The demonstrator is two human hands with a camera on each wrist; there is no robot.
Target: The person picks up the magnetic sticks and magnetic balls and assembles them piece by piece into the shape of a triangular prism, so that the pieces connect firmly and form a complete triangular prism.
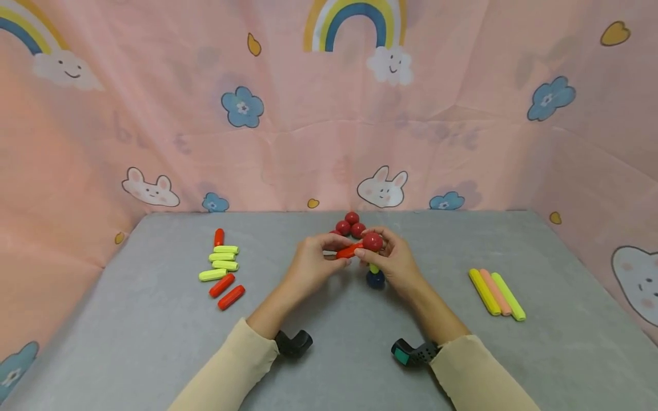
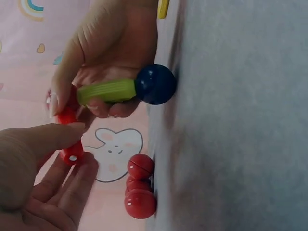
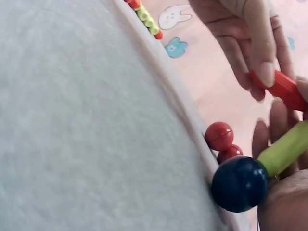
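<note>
Between thumb and fingers my left hand (image 1: pixel 315 258) pinches a short red rod (image 1: pixel 348 250). The rod's right end meets a red ball (image 1: pixel 372 241), which my right hand (image 1: pixel 393 260) grips between thumb and fingers. Below that ball runs a yellow-green rod (image 2: pixel 108 91), with a dark blue ball (image 2: pixel 155 84) on its lower end. In the head view the blue ball is at the tabletop, and fingers hide part of the yellow-green rod. Whether the red rod is seated in the ball or only touching it, I cannot tell.
Several red balls (image 1: pixel 352 218) sit behind my hands near the table's back edge. Short yellow-green rods (image 1: pixel 222 257) and red rods (image 1: pixel 231 298) lie at the left. At the right are three longer rods: yellow (image 1: pixel 485 292), peach (image 1: pixel 496 293) and yellow-green (image 1: pixel 508 297).
</note>
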